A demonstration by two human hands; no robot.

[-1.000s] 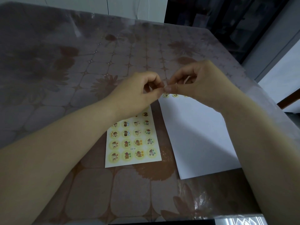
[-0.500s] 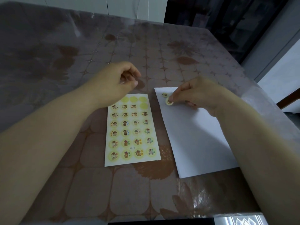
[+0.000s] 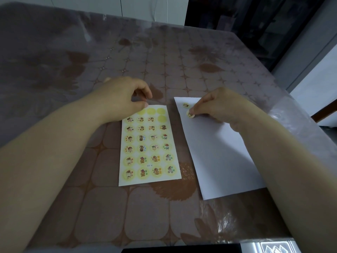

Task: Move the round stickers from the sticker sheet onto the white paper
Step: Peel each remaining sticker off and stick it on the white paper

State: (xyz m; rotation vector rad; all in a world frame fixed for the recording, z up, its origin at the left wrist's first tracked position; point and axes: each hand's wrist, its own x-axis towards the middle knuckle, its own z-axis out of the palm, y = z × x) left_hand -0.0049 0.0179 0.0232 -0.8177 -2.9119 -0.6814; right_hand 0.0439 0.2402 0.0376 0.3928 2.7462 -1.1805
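Round sticker reaches white paper

Your right hand, a second ago up against your left hand, now pinches the round sticker onto the white paper's 11 o'clock corner, placing nearly done. The left curls at the sticker sheet's 12 o'clock edge, contents unclear.

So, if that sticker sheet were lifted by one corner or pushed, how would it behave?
Probably floppy: the sticker sheet lies thin and flat on the table, so a lifted corner would likely bend and droop. Likely very light, being one thin sheet. A push would probably slide it easily, since the table's cover looks glossy.
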